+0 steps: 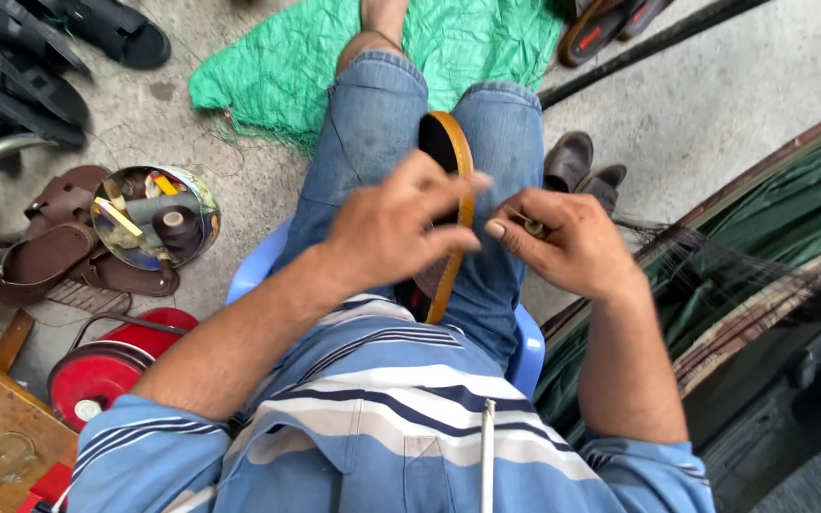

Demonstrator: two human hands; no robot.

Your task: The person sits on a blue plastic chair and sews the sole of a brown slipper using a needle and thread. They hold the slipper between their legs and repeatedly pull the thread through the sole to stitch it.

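Basically left hand (387, 228) grasping the tan-edged sandal sole (448, 190) held between the knees, right hand (563, 242) pinching a small tool (531, 227) (partly hidden) beside it.

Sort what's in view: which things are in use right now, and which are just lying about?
In use: left hand on the shoe sole held between the knees; right hand pinching a small tool.

Lying about: round tin of bits, brown sandals, red canister, green cloth.

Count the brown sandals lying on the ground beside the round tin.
2, maybe more: one brown sandal left of the round tin, another behind it. Straps below the tin hint at others, partly hidden.
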